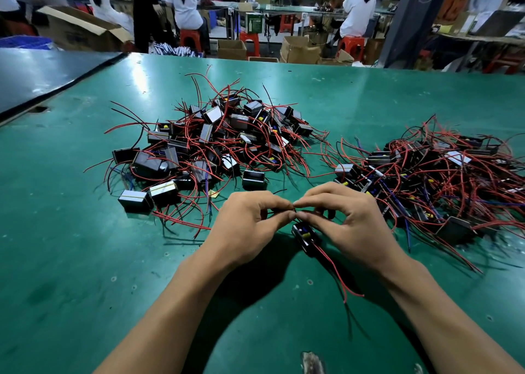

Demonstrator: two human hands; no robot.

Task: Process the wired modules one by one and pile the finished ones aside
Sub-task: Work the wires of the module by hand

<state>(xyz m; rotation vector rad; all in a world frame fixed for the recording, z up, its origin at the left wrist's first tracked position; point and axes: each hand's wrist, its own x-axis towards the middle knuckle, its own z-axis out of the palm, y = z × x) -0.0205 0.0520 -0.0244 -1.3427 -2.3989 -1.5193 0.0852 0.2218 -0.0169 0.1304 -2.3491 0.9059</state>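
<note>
One wired module (306,236), a small black block with yellow and blue parts on its upper face, sits just below the meeting fingertips, at the near middle of the green table (85,260). Whether it rests on the surface or hangs from its wires cannot be told. The left hand (247,226) and right hand (349,223) are brought together, thumb and forefinger of each pinching a thin black lead (305,210). The point where the lead joins the module is hidden by the fingers. One red wire (338,274) trails from the module toward the viewer.

There are two heaps of modules. The centre heap (216,143) lies beyond the hands. The right heap (440,175) is cut off by the frame edge. Tangled red wires prevent a count of modules in either heap. A second, darker tabletop (42,75) adjoins at far left. Beyond are seated workers, red stools and cardboard boxes, all too blurred for a count.
</note>
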